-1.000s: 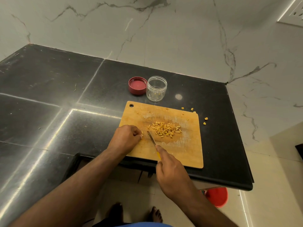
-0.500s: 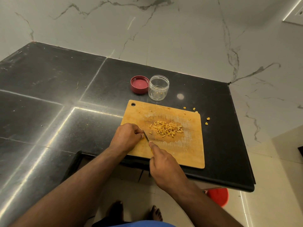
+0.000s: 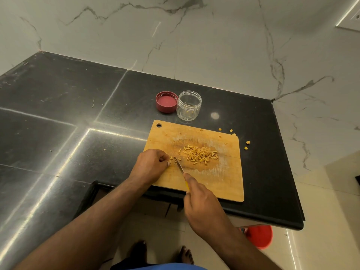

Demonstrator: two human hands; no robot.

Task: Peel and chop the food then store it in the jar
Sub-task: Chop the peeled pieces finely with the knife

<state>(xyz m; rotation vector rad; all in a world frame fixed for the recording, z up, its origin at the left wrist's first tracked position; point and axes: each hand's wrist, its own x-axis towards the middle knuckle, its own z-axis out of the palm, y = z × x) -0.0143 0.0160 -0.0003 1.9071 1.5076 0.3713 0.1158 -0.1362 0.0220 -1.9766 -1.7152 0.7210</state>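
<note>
1 head view, looking steeply down and forward, close over the cutting board [image 3: 194, 168] and counter [image 3: 78, 123]

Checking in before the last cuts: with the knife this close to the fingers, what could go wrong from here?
1. The knife blade sits right beside the left hand, whose curled fingertips pinch a tiny piece; a slip could nick them.
2. The cutting board overhangs the counter edge, so hard pressure could tip it.
3. Bits already lie off the board; the chopped pile may scatter more on the way to the jar.
</note>
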